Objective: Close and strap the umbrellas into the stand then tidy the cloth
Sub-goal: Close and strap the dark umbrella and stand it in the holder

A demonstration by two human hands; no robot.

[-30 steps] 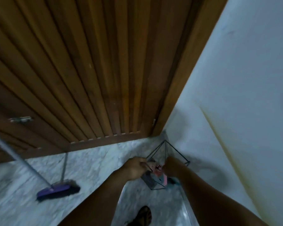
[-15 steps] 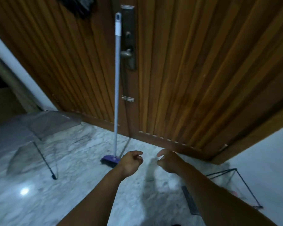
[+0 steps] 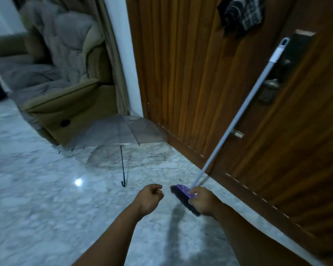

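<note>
An open clear umbrella (image 3: 117, 135) is seen lying on the marble floor (image 3: 37, 189) at the centre of the frame, its canopy resting beside the armchair (image 3: 65, 104) and the foot of the wooden door (image 3: 181, 73), its black handle (image 3: 123, 181) pointing toward the lower middle. Both hands are held out empty in the lower centre: the left hand (image 3: 150, 198) is loosely curled, nothing gripped; the right hand (image 3: 202, 200) is half closed in front of the broom (image 3: 183, 194), which is propped against the door, though contact with it cannot be confirmed.

The step in hand is judged to be reaching for the umbrella. It is best taken by the handle and shaft, lifted clear of the chair, then the runner slid down while the ribs are gathered, so the thin canopy is not creased before strapping.

The stand is not in view. A checked cloth (image 3: 240, 14) hangs at the upper right, partly cut off by the frame edge. The umbrella's strap cannot be made out.
</note>
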